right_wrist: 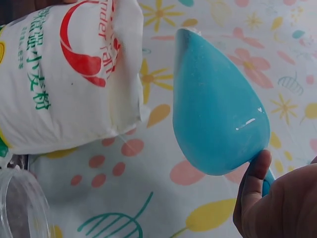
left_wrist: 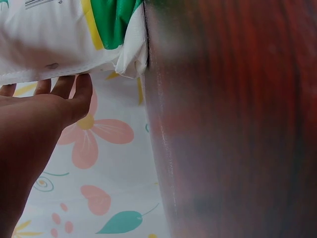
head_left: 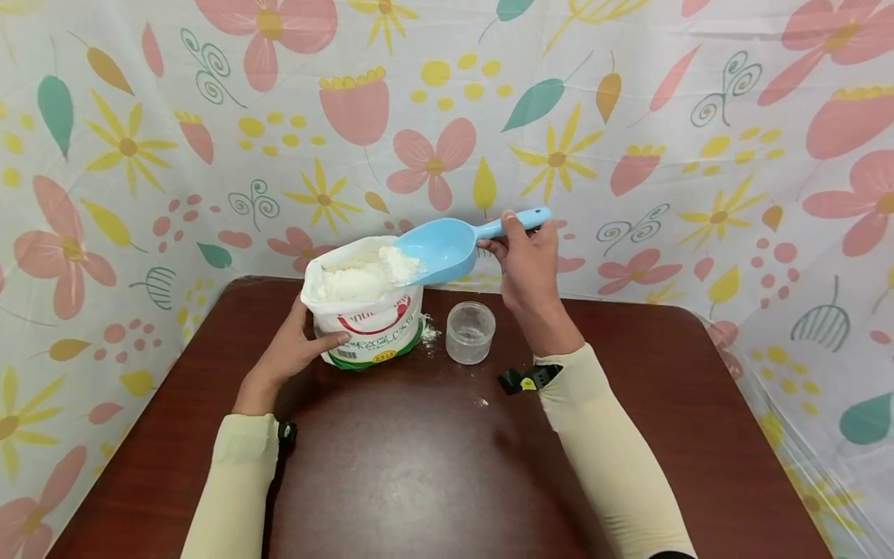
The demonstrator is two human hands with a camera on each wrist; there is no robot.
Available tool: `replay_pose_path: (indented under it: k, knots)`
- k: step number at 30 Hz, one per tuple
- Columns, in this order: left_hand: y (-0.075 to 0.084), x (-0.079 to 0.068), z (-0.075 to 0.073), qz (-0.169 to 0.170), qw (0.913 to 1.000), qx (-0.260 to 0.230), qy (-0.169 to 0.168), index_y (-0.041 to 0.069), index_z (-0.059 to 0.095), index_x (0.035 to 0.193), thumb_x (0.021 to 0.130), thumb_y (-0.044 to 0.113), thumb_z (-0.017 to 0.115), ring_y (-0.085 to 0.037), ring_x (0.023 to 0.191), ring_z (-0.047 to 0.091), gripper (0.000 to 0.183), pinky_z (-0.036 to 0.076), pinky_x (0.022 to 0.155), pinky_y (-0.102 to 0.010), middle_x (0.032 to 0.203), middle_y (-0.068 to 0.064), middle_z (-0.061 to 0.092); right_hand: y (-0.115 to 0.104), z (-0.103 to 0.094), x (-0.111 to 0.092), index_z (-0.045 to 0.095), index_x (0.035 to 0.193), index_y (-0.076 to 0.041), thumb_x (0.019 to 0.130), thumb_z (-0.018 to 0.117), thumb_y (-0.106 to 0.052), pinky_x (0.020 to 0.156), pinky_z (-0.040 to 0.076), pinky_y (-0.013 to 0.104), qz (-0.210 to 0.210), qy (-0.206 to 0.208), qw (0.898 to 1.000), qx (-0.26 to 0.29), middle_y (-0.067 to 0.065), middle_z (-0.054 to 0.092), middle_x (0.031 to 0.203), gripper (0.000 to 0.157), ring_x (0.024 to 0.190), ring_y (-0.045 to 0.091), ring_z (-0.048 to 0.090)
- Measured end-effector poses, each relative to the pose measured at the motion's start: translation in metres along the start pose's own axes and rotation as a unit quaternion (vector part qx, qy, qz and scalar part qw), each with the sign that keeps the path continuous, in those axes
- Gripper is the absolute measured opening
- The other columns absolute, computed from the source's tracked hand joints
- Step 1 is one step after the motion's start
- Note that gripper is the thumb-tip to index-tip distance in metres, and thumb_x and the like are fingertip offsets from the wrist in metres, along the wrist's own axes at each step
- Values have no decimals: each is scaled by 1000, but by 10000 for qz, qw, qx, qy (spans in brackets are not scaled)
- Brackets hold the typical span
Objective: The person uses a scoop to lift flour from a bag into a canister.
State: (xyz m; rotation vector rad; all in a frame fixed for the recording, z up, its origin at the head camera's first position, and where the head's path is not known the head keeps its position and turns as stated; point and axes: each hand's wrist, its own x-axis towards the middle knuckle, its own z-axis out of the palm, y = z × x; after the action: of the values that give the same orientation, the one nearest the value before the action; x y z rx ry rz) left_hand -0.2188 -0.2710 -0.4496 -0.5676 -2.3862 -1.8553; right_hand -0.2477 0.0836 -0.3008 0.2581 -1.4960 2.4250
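Note:
An unsealed white bag of flour [head_left: 370, 330] with red and green print stands on the table, white powder heaped at its mouth. My left hand [head_left: 296, 349] grips the bag's left side, thumb across the front; in the left wrist view its fingers [left_wrist: 81, 94] touch the bag's side. By its handle, my right hand [head_left: 527, 268] holds a light blue scoop [head_left: 443, 244], level with the bag's mouth. White flour [head_left: 400, 265] lies at the scoop's front end. The right wrist view shows the scoop's rounded underside [right_wrist: 218, 109]. A clear round container [head_left: 470, 334] stands right of the bag.
Some spilled flour [head_left: 431, 334] dusts the dark brown wooden table [head_left: 391, 466] between bag and container. A flower-printed cloth [head_left: 433, 101] hangs behind the table's back edge and along its sides.

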Motion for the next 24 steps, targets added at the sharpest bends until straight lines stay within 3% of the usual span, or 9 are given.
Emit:
replay_pose_path:
  k: [4,10,24]
  knots:
    - [0,-1,-1,-91,9999,78,9,42,14,168,89,5,85,-22,143,38,113,23,120,-62,158,-2,43,-1,-8,-1,39,105,-5,112,50,-9,77,60,27,-85,-15,9999,63,14,48,102,13,81,21,64]
    - [-1,-1,-1,-66,9999,140,33,42,15,168,88,6,86,-23,144,37,113,22,121,-64,159,-2,42,-1,-19,-5,43,105,-4,113,49,-8,75,60,27,-167,-36,9998,70,17,56,102,10,77,20,65]
    - [-2,0,0,-101,9998,154,35,43,16,168,87,6,87,-22,143,39,113,23,122,-62,157,0,44,-3,-50,-12,43,121,-1,112,49,-9,74,60,25,-8,236,9997,84,15,56,99,13,76,20,62]
